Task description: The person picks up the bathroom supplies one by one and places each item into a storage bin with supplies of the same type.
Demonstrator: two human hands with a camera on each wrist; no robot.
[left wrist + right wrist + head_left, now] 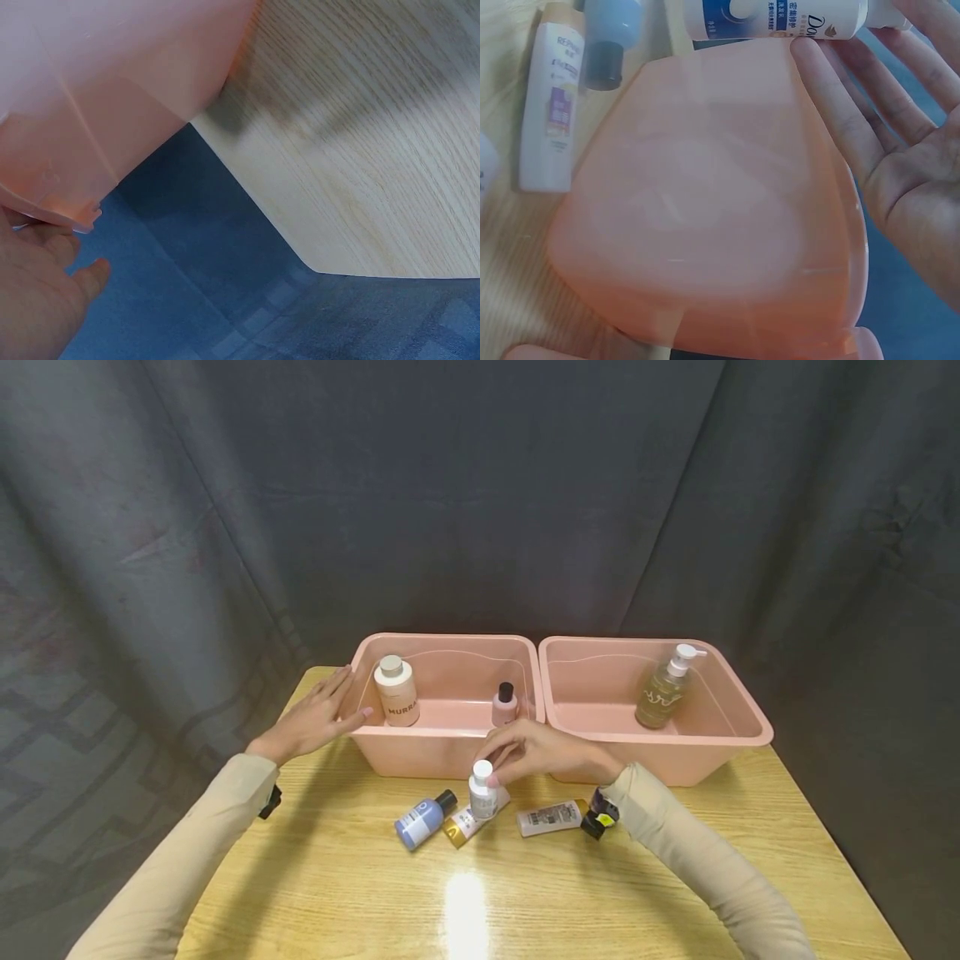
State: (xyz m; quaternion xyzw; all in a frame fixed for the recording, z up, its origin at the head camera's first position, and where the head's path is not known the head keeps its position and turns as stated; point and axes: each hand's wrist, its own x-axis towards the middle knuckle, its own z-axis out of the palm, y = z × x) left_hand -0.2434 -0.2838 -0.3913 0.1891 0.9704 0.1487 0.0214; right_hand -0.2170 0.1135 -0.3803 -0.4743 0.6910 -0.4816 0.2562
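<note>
My right hand (528, 750) pinches a small white Dove bottle (482, 797) near its top and holds it upright in front of the left pink bin (420, 755). In the right wrist view the bottle (780, 19) lies across the fingertips, its blue label showing. Below it on the table is a white tube with a gold cap (462, 827), partly hidden by the bottle. Fingers extended, my left hand (311, 720) rests on the left rim of that bin. In the left wrist view, the left hand (41, 277) touches the rim's edge.
A blue bottle (420, 822) and another tube (551, 818) lie on the table. Inside the left bin stand a large white bottle (397, 693) and a pink bottle with a black cap (505, 706). The right pink bin (660, 753) holds a pump bottle (660, 697).
</note>
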